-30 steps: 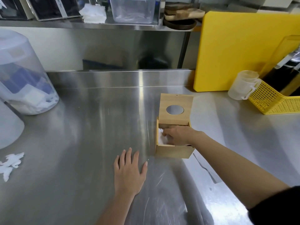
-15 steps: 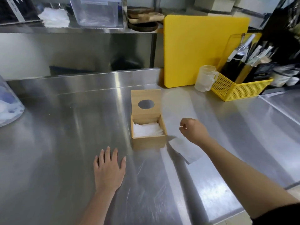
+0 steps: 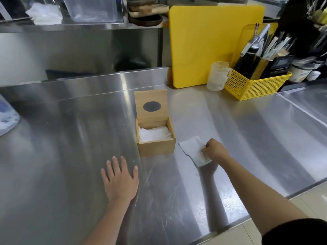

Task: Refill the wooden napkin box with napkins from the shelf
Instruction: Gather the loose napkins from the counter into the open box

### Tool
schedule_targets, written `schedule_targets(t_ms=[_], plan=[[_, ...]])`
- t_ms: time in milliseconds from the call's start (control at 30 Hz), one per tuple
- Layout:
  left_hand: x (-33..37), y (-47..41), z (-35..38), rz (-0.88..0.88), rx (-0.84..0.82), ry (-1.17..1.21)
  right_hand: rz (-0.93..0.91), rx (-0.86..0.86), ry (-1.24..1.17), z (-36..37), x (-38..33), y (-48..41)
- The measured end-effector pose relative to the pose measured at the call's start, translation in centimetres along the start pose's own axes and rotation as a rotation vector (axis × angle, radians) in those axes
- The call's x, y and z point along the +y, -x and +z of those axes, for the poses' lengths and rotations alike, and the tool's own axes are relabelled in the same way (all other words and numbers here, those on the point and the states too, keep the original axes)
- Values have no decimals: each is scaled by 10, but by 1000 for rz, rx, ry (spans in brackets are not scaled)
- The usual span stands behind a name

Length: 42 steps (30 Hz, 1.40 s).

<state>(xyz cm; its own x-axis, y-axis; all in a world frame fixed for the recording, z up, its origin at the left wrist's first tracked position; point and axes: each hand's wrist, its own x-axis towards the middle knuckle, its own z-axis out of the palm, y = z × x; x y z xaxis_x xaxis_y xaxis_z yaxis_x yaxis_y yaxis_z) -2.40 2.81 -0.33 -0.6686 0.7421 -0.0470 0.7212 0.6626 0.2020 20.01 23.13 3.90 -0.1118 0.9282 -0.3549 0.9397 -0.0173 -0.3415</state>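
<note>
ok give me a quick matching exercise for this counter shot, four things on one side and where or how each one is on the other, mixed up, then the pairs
Things:
1. wooden napkin box
2. left hand
3. right hand
4. cutting board

States:
A. pinching a loose napkin lying on the counter
B. yellow, standing upright against the back wall
C. lid swung open, napkins inside
D. flat on the steel, palm down, fingers spread

Pairs: 1-C, 2-D, 3-A, 4-B
</note>
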Motion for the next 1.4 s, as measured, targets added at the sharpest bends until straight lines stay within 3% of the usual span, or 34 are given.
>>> schedule_targets(t_ms=[100,233,467,600,733,800,967,1300,1400], plan=[[4,3,1,-12,18,-11,-24,-11,-72,-5,-4,-1],[4,3,0,-24,41,-20,-213,-67,-125,-33,-20,4],[7,2,-4,-52,-12,-27,-558,-442,-132,-97,-75,35],[8,3,-6,-57,-26,-32,-632,-643,-269,-104,-111,37],[8,2,-5,-45,-34,-22,-651,-734,-257,-86,-143,24],[8,2,-4,-41,-27,-15,-656,-683,-211,-72,-156,14],[7,0,-4,-41,-31,-8,-753,-311,111,-33,-171,-10],[7,-1,-2,-72,-23,21,-815,-80,530,-5,-166,-10],[8,-1,-2,-72,-26,20,-1093,195,424,-8,-157,-6]])
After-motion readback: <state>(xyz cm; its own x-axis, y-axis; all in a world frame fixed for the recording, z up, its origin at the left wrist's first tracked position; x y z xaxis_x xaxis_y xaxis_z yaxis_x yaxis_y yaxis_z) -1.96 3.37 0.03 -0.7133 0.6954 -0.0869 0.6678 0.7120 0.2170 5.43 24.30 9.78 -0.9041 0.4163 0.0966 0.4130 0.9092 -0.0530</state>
